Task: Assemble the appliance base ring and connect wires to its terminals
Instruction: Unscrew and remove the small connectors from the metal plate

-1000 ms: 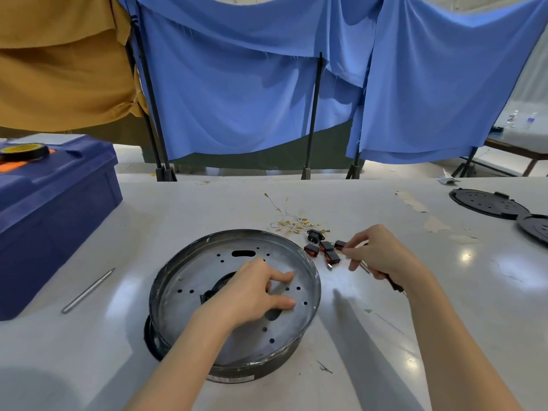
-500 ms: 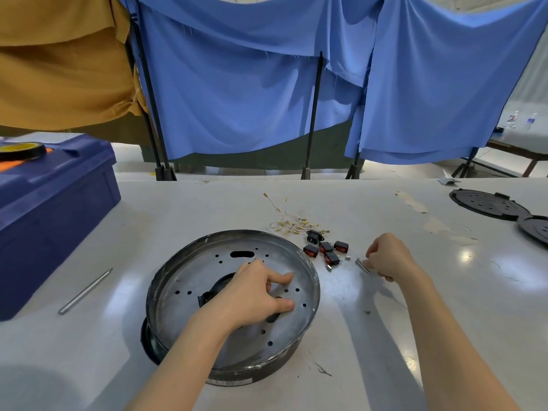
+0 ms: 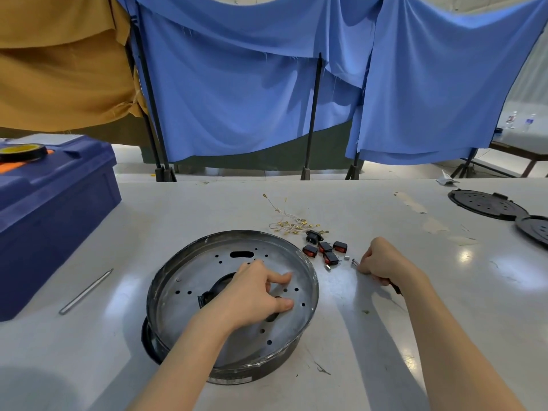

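Head view: base ring (image 3: 308, 280) set on bench (image 3: 444, 321), perforated plate seated inside. Left hand (image 3: 255, 292) pressed on plate, fingers bent; anything pinched cannot be told. Right hand (image 3: 382, 261) clenched round slim tool (image 3: 354, 263). Rocker switches (image 3: 326, 250) and terminal wires (image 3: 293, 225) lie loose beside ring; wiring judged not begun.

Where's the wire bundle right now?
Head view: the wires lie on the table just beyond the ring's far rim, right of centre, directly behind the switches.
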Demonstrator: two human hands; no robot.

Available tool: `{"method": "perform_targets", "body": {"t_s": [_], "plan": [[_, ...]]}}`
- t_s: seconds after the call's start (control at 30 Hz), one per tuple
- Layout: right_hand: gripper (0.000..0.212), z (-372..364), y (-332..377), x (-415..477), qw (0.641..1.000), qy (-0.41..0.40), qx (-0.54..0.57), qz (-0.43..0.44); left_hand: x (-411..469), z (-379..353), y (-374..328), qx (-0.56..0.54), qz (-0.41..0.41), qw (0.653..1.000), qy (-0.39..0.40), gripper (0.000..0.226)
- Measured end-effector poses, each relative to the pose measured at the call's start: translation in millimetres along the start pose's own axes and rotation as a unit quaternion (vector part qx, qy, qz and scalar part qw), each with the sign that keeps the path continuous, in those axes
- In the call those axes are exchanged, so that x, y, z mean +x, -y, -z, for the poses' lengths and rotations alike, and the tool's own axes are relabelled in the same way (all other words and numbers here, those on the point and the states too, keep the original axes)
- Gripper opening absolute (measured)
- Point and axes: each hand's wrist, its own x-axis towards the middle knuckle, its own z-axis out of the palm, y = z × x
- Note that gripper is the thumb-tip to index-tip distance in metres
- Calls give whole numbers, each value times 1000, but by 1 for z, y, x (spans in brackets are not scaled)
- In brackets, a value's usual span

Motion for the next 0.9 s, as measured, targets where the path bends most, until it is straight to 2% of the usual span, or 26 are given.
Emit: {"method": "perform_targets", "body": {"t_s": [0.2,0.33,0.47,0.53,0.6,0.67,0.77,0.9], "plan": [[12,8,-11,-3,998,1,60,10,-2,3,-2,-12,3,1000,4,54],[9,30,1,-23,984,-5,158,87,-1,7,-5,-31,-18,999,4,48],[8,35,35,-64,955,115,191,194,-2,12,-24,-172,-46,980,-87,33],[6,27,50,-80,935,170,203,235,-4,15,-35,-228,-74,966,-98,22],[4,17,60,-90,921,192,219,260,-6,16,-43,-239,-99,960,-110,12],[5,8,65,-93,913,191,237,273,-7,16,-46,-222,-105,958,-147,6],[8,0,66,-92,905,190,255,282,-8,16,-43,-212,-69,961,-162,24],[9,-9,66,-87,902,174,279,279,-8,14,-39,-220,-56,961,-157,8]]}}
